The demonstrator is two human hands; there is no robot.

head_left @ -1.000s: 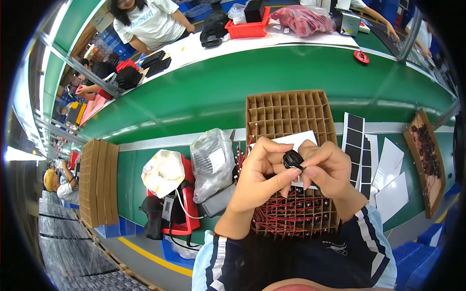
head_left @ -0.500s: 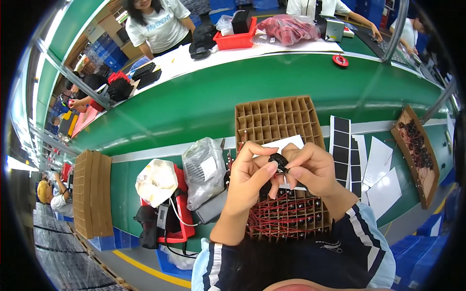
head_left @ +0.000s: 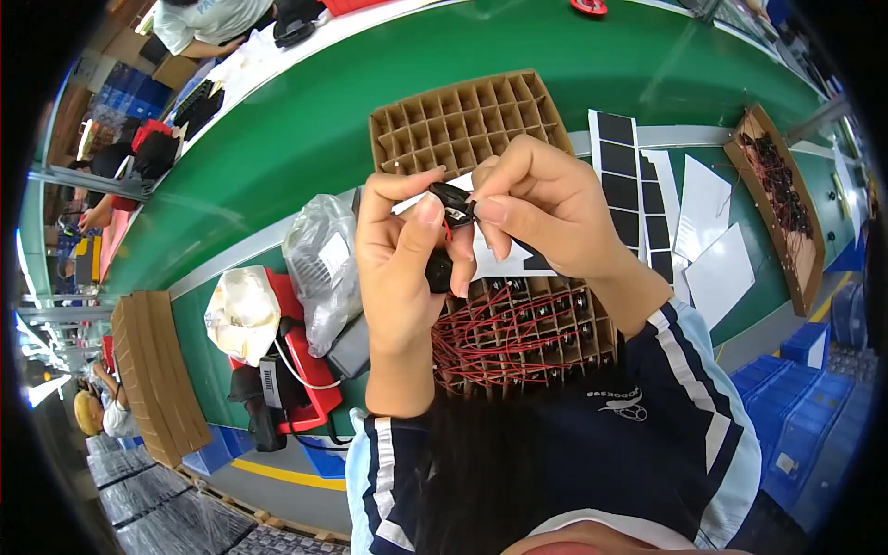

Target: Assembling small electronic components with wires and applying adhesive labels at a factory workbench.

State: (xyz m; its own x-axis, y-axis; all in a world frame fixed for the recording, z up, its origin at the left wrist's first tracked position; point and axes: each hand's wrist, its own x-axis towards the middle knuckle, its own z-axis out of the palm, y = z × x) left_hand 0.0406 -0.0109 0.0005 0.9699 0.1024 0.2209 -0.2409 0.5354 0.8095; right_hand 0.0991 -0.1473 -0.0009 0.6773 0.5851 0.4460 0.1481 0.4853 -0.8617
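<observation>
A small black part [head_left: 451,203] with a ring-like rim and a short red wire is held up between both hands, over the bench. My left hand [head_left: 400,250] pinches its left side between thumb and forefinger. Under those fingers sits a second round black piece [head_left: 438,274], partly hidden by the hand. My right hand [head_left: 550,208] grips the part's right edge with thumb and fingertips. Below the hands, a divided cardboard box [head_left: 606,338] holds several black round pieces with red wires [head_left: 486,338]. A white sheet [head_left: 495,259] lies behind the fingers.
Farther off stands another cardboard divider box [head_left: 467,120]. Left are a bagged item [head_left: 324,268] and a red tray [head_left: 319,398]. Right lie black-square label sheets [head_left: 618,171], white cards [head_left: 721,287] and a tray of wired parts [head_left: 786,213]. A person [head_left: 213,23] stands across the bench.
The view has tilted down, so the bench sits higher in it. Both hands look larger and have turned slightly, still holding the black part; the second black piece shows more plainly.
</observation>
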